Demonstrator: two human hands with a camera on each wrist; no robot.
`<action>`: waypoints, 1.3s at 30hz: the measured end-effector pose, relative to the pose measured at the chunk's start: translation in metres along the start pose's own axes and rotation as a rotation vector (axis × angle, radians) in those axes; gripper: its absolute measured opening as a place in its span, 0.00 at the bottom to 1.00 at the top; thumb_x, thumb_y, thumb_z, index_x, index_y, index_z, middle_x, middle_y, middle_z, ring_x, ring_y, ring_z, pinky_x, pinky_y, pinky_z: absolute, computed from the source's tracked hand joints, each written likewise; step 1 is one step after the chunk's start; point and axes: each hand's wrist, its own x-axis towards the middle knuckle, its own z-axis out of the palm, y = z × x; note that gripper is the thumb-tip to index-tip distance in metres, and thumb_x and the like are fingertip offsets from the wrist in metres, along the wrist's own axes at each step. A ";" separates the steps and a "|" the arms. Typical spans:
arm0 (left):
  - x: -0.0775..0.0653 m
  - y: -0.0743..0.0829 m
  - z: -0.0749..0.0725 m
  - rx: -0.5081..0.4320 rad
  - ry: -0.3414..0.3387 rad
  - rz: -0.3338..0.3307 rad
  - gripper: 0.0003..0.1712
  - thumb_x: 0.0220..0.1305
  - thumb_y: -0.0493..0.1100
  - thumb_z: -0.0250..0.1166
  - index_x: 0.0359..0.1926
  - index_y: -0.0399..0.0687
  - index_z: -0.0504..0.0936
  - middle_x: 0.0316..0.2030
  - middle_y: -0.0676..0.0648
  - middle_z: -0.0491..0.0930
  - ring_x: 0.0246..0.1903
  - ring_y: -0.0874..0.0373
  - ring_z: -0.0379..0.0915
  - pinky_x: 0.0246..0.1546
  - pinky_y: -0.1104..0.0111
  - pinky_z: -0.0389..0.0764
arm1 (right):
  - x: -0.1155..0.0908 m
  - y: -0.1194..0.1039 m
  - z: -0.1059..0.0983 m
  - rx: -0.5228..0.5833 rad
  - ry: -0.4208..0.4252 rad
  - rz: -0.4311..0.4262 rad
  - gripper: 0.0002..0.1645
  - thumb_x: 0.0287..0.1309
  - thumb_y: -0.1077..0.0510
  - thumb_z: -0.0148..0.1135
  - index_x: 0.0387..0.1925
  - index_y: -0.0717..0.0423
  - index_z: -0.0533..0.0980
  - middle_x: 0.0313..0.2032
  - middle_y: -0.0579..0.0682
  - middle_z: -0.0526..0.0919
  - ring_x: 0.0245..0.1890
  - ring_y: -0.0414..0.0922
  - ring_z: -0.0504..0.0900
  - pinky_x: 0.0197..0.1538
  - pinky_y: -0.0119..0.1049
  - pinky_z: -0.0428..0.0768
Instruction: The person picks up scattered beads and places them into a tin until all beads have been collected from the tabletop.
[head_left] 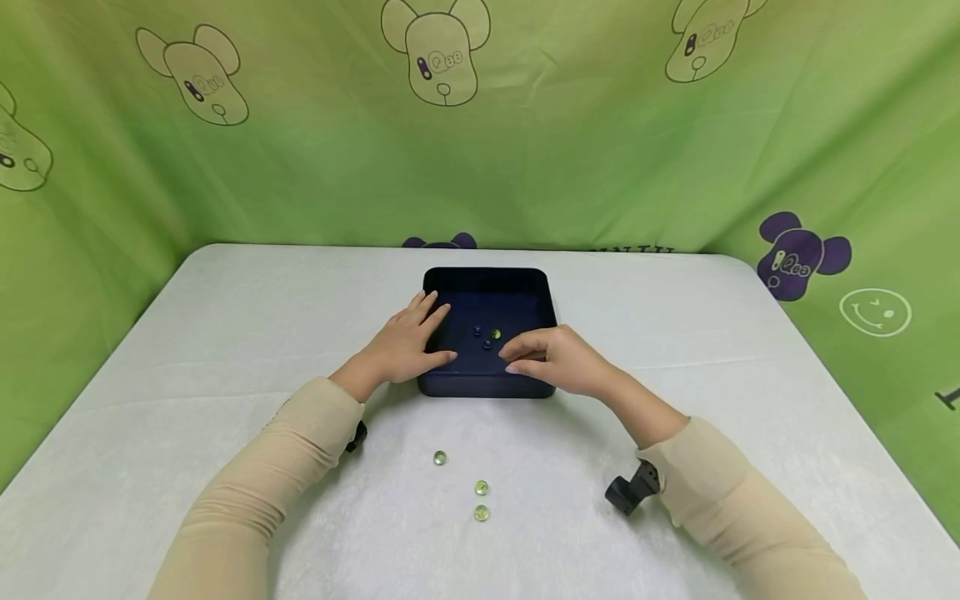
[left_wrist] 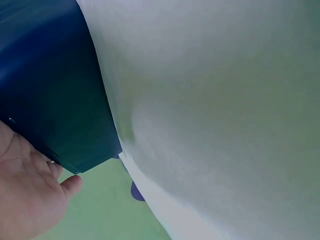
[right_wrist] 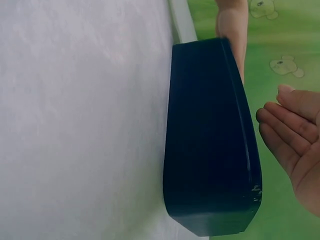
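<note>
A dark blue, open-topped box stands on the white table. Inside it lie a yellow-green glass marble and two small dark blue round pieces. My left hand rests on the left side of the box, its fingers straight and spread over the rim and the thumb reaching inside. Over the front right corner hovers my right hand, fingers bent slightly towards the thumb. The right wrist view shows that hand's palm and long fingers beside the box, with nothing visible between thumb and fingers.
Three greenish glass marbles lie on the table in front of the box: one to the left, and two, a nearer marble and a farther marble, close together. A green printed curtain hangs behind the table.
</note>
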 end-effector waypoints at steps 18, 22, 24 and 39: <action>-0.002 0.002 -0.001 0.002 -0.001 -0.006 0.42 0.57 0.63 0.47 0.66 0.49 0.45 0.65 0.44 0.35 0.63 0.52 0.24 0.59 0.56 0.42 | -0.011 -0.016 0.007 0.087 -0.052 -0.109 0.12 0.50 0.62 0.59 0.37 0.65 0.77 0.34 0.55 0.80 0.35 0.42 0.79 0.36 0.32 0.75; -0.002 0.002 -0.001 -0.002 0.000 -0.008 0.42 0.57 0.63 0.47 0.66 0.49 0.45 0.65 0.44 0.35 0.63 0.52 0.24 0.59 0.56 0.42 | -0.014 -0.017 0.009 0.097 -0.085 -0.116 0.12 0.50 0.61 0.59 0.37 0.64 0.78 0.35 0.55 0.80 0.36 0.41 0.78 0.37 0.31 0.75; -0.002 0.002 -0.001 -0.003 0.000 -0.008 0.42 0.57 0.63 0.47 0.66 0.49 0.45 0.65 0.44 0.35 0.63 0.52 0.24 0.59 0.56 0.43 | -0.015 -0.019 0.011 0.103 -0.099 -0.116 0.12 0.50 0.60 0.59 0.37 0.63 0.78 0.35 0.55 0.80 0.36 0.40 0.78 0.37 0.31 0.75; -0.001 0.002 -0.001 0.010 0.017 0.006 0.42 0.57 0.63 0.48 0.66 0.48 0.46 0.65 0.43 0.36 0.63 0.51 0.26 0.58 0.55 0.44 | -0.022 -0.020 0.029 0.191 -0.250 -0.125 0.12 0.50 0.62 0.59 0.37 0.66 0.77 0.37 0.57 0.79 0.37 0.47 0.79 0.41 0.29 0.73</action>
